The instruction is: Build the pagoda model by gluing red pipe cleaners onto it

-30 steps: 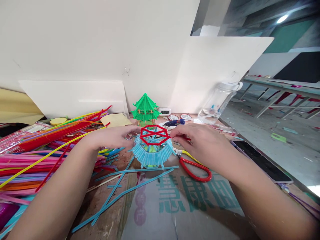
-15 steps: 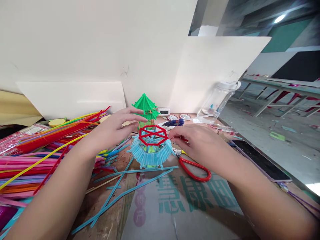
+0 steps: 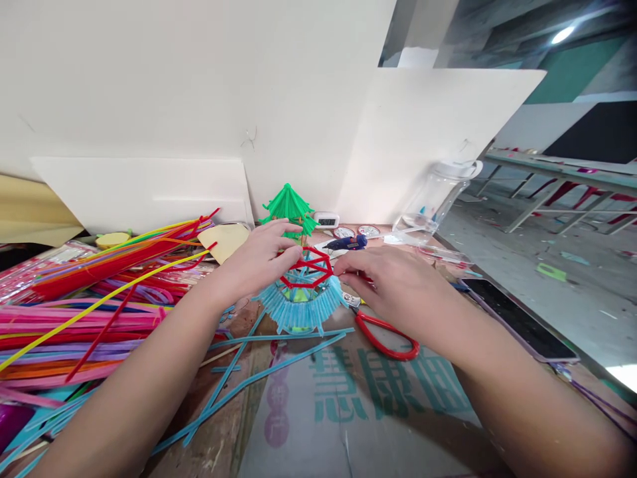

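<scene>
A small pavilion-like model stands in front of me, with a fringed light-blue pipe-cleaner skirt (image 3: 303,313) around its lower part. On top of that lies a red octagonal frame (image 3: 304,285) with crossing bars. My left hand (image 3: 269,259) reaches over the frame's left and back side, fingers stretched and thumb near the rim; exact contact is hidden. At the frame's right edge, the thumb and forefinger of my right hand (image 3: 371,272) are closed on its corner. Directly behind rises a green tiered roof (image 3: 287,204). Red-handled scissors (image 3: 391,337) lie below my right hand.
Bundles of coloured pipe cleaners (image 3: 74,325) cover the left side. Loose blue strips (image 3: 263,382) lie in front. A blue glue gun (image 3: 347,243), a small digital clock (image 3: 326,220) and a clear bottle (image 3: 434,199) stand behind. A phone (image 3: 517,318) lies at right.
My left hand has moved right and inward, now covering the red frame's left corner. The right hand stays at the frame's right edge, almost still.
</scene>
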Demonstrator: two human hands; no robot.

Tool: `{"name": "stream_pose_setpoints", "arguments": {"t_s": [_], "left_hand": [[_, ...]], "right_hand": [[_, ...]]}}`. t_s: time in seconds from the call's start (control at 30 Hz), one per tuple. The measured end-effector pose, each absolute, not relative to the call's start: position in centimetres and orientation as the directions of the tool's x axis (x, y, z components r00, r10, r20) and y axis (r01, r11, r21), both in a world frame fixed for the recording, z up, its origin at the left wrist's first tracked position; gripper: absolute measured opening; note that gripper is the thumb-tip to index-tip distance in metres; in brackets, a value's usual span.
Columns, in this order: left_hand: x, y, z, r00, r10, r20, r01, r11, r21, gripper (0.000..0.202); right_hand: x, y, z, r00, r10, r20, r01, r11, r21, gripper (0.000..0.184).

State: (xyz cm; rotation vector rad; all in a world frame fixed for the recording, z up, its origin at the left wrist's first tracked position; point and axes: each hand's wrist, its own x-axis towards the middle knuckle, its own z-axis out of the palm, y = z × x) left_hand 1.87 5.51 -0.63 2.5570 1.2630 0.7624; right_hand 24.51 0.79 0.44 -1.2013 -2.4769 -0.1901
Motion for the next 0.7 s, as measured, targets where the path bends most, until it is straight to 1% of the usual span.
{"name": "stream_pose_setpoints", "arguments": {"t_s": [0.07,0.13,0.17,0.23,0.27,0.33,0.4,0.47,0.53,0.6,0.7], "left_hand": [[1.8,5.6,-0.7,0.45,0.813,0.368,0.658,-0.581,0.478,0.039],[1.3,5.6,-0.8,0.399,0.851,0.341,0.615,-0.524,0.589,0.04],[1.0,5.6,-0.9,0.392,0.865,0.311,0.595,-0.497,0.632,0.043],[0.2,5.5,-0.9,0.402,0.884,0.241,0.58,-0.449,0.68,0.054],[-0.1,5.4,-0.8,0.414,0.888,0.202,0.589,-0.43,0.684,0.063],[-0.5,5.1,-0.6,0.453,0.884,0.117,0.632,-0.411,0.658,0.083],[-0.5,4.6,-0.2,0.489,0.87,0.059,0.675,-0.421,0.606,0.097],[-0.2,4.1,0.1,0.514,0.856,0.056,0.695,-0.454,0.557,0.101],[0.0,3.9,0.3,0.532,0.843,0.078,0.694,-0.487,0.531,0.098],[0.1,3.9,0.3,0.547,0.834,0.079,0.688,-0.501,0.525,0.094],[0.1,4.1,0.2,0.558,0.826,0.078,0.685,-0.511,0.52,0.091]], "right_hand": [[24.6,0.6,0.7,-0.559,0.738,0.379,0.78,0.623,-0.062,0.015],[25.0,0.7,1.3,-0.543,0.757,0.363,0.772,0.621,-0.14,0.015],[25.4,1.0,1.5,-0.529,0.769,0.358,0.757,0.619,-0.209,0.016],[26.4,2.1,1.9,-0.494,0.8,0.34,0.695,0.598,-0.399,0.024],[27.0,2.9,1.9,-0.473,0.817,0.331,0.643,0.576,-0.504,0.029],[28.0,4.7,1.4,-0.451,0.854,0.259,0.532,0.49,-0.69,0.042],[28.4,6.3,0.1,-0.466,0.87,0.16,0.433,0.382,-0.816,0.052],[28.3,7.5,-1.5,-0.474,0.876,0.086,0.365,0.284,-0.887,0.059],[27.7,8.1,-2.8,-0.47,0.882,0.034,0.326,0.209,-0.922,0.06],[26.8,8.1,-3.7,-0.488,0.873,-0.004,0.268,0.145,-0.952,0.056],[25.5,7.6,-4.2,-0.552,0.834,-0.017,0.057,0.018,-0.998,0.048]]}}
